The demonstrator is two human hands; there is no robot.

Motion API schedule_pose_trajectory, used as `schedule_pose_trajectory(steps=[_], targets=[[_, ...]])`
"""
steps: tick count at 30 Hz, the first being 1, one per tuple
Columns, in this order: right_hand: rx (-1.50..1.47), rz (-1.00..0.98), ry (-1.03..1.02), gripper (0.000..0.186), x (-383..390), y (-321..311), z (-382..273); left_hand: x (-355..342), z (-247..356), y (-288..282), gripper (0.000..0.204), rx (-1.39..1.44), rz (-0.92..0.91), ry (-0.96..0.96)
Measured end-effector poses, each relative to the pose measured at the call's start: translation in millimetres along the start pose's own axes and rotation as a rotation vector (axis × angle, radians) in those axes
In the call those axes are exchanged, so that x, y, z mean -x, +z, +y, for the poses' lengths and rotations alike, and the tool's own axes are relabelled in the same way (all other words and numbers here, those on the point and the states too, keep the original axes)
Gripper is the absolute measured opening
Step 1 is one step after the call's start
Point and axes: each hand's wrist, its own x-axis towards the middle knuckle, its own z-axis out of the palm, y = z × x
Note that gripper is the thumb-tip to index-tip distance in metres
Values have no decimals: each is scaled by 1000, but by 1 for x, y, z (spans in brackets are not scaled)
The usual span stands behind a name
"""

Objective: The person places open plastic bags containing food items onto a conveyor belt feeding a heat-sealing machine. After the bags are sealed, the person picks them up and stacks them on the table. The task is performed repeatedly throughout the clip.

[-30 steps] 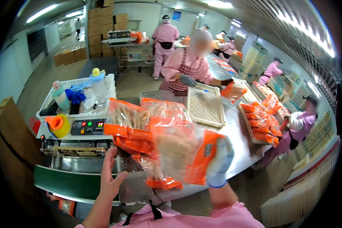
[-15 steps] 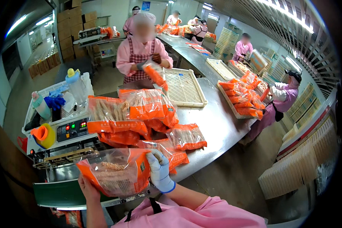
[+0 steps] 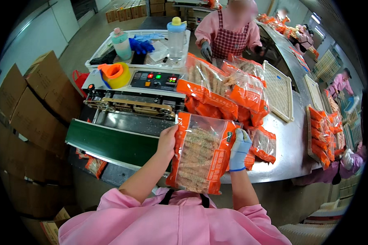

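Note:
An orange-and-clear bag (image 3: pixel 198 159) of pale, crumb-coated sticks hangs upright between my hands. My bare left hand (image 3: pixel 166 142) grips its upper left edge; my right hand (image 3: pixel 240 147), in a white glove with a blue cuff, grips its upper right edge. Behind them a pile of similar bags (image 3: pixel 210 92) lies on the steel table (image 3: pixel 282 161). To the left stands a band sealer with a control panel (image 3: pixel 154 80), a metal band track and a green conveyor belt (image 3: pixel 106 143), just beside my left hand.
A white crate (image 3: pixel 92 61) holds bottles and gloves, near yellow tape rolls (image 3: pixel 120 79). Cardboard boxes (image 3: pixel 37 110) stand left. A co-worker (image 3: pixel 229 38) in a checked apron faces me beside a mesh tray (image 3: pixel 278 92). More co-workers and a tray of bags (image 3: pixel 318 139) are at right.
The bag has turned from lying level to hanging upright, still in both hands. The view has swung left, showing more boxes. The co-worker opposite has lowered the hand that held a bag.

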Motion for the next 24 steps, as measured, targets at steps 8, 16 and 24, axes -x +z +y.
schedule_pose_trajectory(steps=[8, 16, 24], targets=[[51, -69, 159, 15, -15, 39, 59, -69, -18, -45, 27, -255, 188, 15], [148, -418, 361, 18, -7, 90, 12, -71, 33, -101, 24, -292, 241, 72], [98, -570, 352, 13, -7, 153, 67, -85, 70, -161, 26, -443, 327, 185]])
